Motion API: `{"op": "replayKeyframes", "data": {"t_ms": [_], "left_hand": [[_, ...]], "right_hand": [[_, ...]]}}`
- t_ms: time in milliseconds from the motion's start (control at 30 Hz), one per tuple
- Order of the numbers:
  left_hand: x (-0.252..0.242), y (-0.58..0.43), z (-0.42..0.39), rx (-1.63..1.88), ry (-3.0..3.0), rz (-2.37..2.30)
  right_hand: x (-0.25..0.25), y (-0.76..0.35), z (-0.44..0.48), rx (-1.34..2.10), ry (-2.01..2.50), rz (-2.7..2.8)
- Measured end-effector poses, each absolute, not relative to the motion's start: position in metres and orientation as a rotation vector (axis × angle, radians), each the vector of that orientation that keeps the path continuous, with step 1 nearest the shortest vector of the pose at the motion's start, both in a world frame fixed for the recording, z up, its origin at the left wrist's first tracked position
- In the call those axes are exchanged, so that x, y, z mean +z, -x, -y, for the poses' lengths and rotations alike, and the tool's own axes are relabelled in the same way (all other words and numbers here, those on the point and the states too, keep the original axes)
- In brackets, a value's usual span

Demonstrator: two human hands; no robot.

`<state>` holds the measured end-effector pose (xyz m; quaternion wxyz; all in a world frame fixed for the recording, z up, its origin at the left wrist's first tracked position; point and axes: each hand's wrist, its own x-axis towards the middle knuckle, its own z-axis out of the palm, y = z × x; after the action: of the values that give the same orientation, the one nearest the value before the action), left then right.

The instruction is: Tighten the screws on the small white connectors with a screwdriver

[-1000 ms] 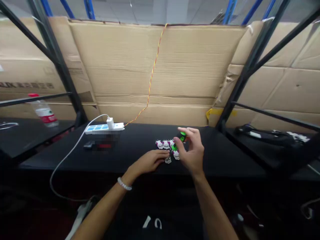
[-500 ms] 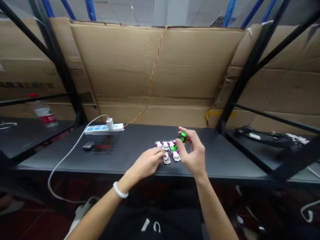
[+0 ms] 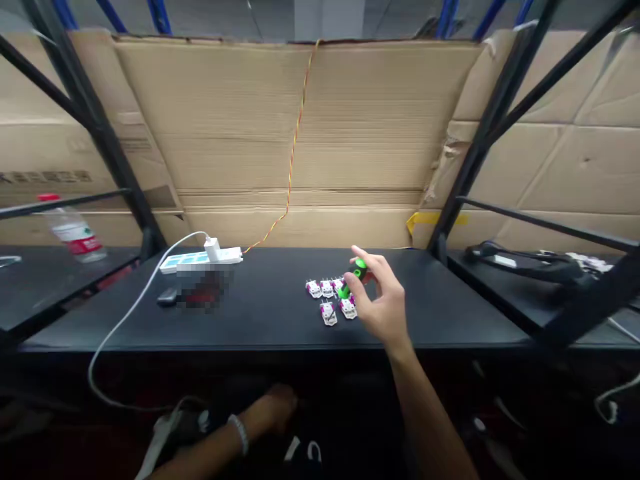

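Right hand (image 3: 383, 300) grips a green-and-black screwdriver (image 3: 358, 268) above small white-and-purple parts (image 3: 327, 289)

At far left, a red-capped bottle (image 3: 80, 237) stands behind a dark rail. Next, on the black worktop (image 3: 270, 320), lies a white power strip (image 3: 200, 260) with a plugged-in adapter (image 3: 212, 249); a small dark object (image 3: 167, 297) sits nearer. The left hand (image 3: 280, 405) is in shadow below the worktop's front edge; whether it is open or holding anything cannot be told. Then come the parts, three behind and two in front. Over them, the screwdriver slants down leftward, pinched between the right hand's thumb and curled fingers; tip contact is unclear.
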<state>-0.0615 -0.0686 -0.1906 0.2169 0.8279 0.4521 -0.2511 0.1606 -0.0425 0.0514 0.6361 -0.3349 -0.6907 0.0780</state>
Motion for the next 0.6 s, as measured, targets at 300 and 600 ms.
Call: {"op": "replayKeyframes", "data": {"t_ms": [300, 600], "left_hand": [[-0.223, 0.064, 0.088, -0.815, -2.152, -0.979], [-0.23, 0.069, 0.104, -0.455, -2.21, -1.378]], "right_hand": [[0.051, -0.163, 0.042, 0.195, 0.784, 1.583], [0.053, -0.166, 0.042, 0.203, 0.789, 1.597]]}}
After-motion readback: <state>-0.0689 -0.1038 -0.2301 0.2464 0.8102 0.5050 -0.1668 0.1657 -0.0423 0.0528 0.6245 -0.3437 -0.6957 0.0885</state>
